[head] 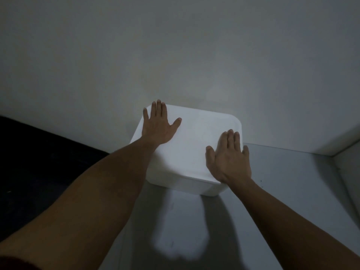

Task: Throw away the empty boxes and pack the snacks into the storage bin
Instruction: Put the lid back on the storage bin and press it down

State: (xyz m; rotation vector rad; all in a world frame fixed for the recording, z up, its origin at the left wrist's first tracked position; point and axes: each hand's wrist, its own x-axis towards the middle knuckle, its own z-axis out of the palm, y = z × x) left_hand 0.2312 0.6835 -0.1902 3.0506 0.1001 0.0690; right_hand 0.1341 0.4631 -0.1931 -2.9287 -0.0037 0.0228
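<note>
Hands lie flat, fingers straight: left hand (pixel 159 127) and right hand (pixel 228 156) press the lid of the white storage bin (pixel 191 147) at frame centre, against the wall (pixel 175 55). Uneven pressing could leave one corner unlatched, or skid it along the floor (pixel 282 182).

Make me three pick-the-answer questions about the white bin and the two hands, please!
1. Where do both hands lie?
A. flat on the lid
B. under the bin
C. on the wall

2. What colour is the storage bin?
A. red
B. white
C. green

3. How is the bin now?
A. open, lid off
B. tipped on its side
C. closed, lid on

Answers:
1 A: the left hand and the right hand press straight fingers on the lid.
2 B: the storage bin is white all over.
3 C: the lid covers the top, and the bin stands upright by the wall.
</note>
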